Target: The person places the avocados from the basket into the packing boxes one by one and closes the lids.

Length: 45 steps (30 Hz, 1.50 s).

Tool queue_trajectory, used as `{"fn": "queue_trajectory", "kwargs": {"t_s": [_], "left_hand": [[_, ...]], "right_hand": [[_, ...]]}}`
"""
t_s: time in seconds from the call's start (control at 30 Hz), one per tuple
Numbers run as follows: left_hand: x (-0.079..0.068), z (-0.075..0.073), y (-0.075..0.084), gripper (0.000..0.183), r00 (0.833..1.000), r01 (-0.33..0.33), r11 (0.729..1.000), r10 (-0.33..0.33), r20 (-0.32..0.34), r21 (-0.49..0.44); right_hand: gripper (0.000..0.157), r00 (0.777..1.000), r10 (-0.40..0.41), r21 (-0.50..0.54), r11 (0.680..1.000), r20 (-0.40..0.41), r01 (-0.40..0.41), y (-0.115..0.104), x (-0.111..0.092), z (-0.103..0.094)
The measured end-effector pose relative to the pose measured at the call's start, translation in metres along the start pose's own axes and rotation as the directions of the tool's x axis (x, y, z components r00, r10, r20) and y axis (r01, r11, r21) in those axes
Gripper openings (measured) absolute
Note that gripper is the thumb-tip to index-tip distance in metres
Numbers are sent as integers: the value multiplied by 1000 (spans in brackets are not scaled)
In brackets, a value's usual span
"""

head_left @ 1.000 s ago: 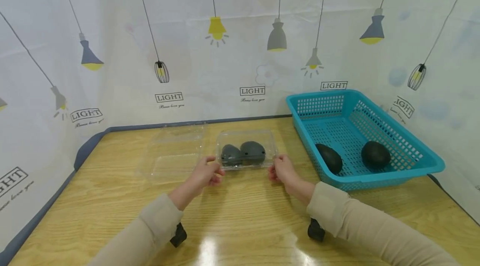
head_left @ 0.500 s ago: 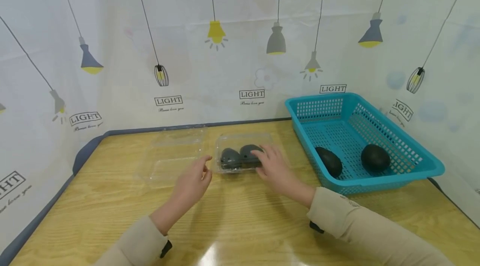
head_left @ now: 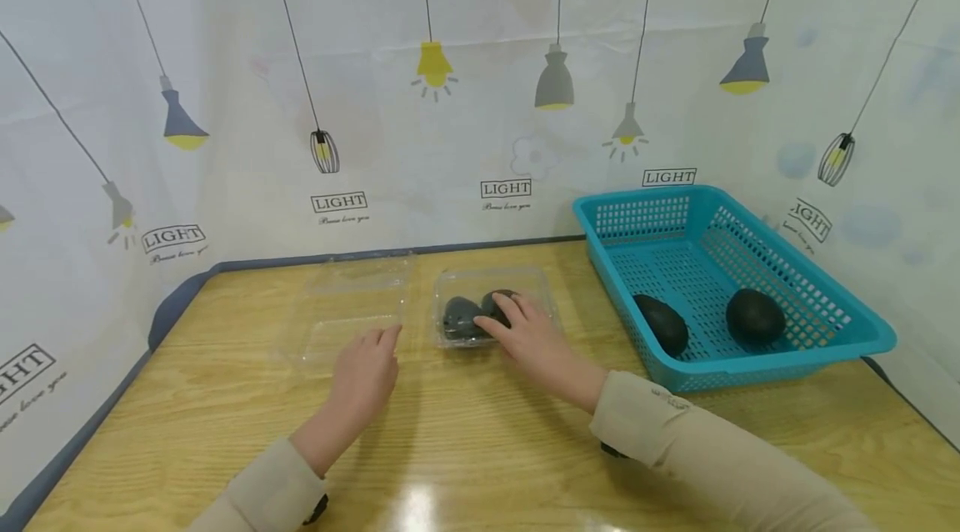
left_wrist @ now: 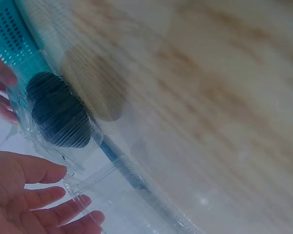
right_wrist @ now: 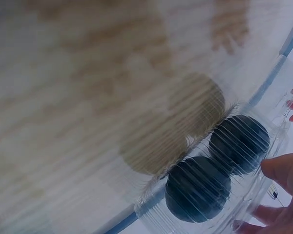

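Note:
A clear plastic clamshell box (head_left: 447,282) lies on the table with its clear lid (head_left: 352,332) spread out to the left. Side by side in the box are two dark avocados, the left avocado (head_left: 461,319) and the right avocado (head_left: 498,301), partly hidden by fingers. My right hand (head_left: 536,344) reaches over the box from the near side, thumb and fingers spread above the avocados. Near the lid's front right corner hovers my left hand (head_left: 363,378), holding nothing. In the left wrist view its fingers (left_wrist: 53,195) extend loosely towards the plastic edge.
A teal plastic basket (head_left: 787,361) stands at the right, with two more dark avocados inside: one avocado (head_left: 662,325) by its left wall, another avocado (head_left: 754,317) farther right. A printed cloth backdrop (head_left: 450,223) borders the wooden table (head_left: 465,449) behind.
Both hands have let go of the box's near corners. My left hand has drawn back to the left and nearer; my right hand has moved left over the avocados. The box stays in place.

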<state>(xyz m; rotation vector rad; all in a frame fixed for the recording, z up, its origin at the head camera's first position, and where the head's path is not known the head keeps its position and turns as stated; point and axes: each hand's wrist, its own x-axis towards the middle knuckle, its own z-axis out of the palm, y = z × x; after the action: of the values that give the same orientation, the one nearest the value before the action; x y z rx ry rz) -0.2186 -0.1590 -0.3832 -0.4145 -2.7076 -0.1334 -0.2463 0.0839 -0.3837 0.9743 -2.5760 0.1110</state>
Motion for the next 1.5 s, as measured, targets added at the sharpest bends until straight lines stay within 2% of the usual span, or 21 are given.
{"fn": "queue_trajectory", "kwargs": {"t_s": [0.17, 0.33, 0.53, 0.73, 0.83, 1.1, 1.3, 1.5], "left_hand": [[0, 1, -2, 36, 1000, 3, 1000, -4, 22, 4], [-1, 2, -4, 34, 1000, -11, 1000, 11, 0, 0], [-2, 3, -4, 30, 999, -25, 1000, 25, -25, 1], [-2, 0, -2, 30, 1000, 1, 1000, -1, 30, 7], [-2, -2, -1, 31, 998, 13, 1000, -13, 56, 6], [-1, -1, -1, 30, 999, -6, 1000, 6, 31, -4], [0, -2, -1, 30, 999, -22, 1000, 22, 33, -8], [4, -1, -1, 28, 998, -32, 999, 33, 49, -14]], "right_hand": [[43, 999, 11, 43, 999, 32, -12, -1, 7, -1], [41, 998, 32, 69, 997, 52, -36, 1, 16, 3], [42, 999, 40, 91, 995, 32, -42, 7, 28, 13], [46, 993, 57, 108, 992, 102, -68, 13, 42, 19], [45, 992, 63, 89, 993, 107, -73, 16, 51, 23], [46, 981, 111, 105, 986, 160, -129, 29, 75, 33], [44, 981, 133, 146, 977, 141, -154, 41, 91, 43], [43, 979, 160, 105, 979, 126, -174, 49, 102, 53]]}}
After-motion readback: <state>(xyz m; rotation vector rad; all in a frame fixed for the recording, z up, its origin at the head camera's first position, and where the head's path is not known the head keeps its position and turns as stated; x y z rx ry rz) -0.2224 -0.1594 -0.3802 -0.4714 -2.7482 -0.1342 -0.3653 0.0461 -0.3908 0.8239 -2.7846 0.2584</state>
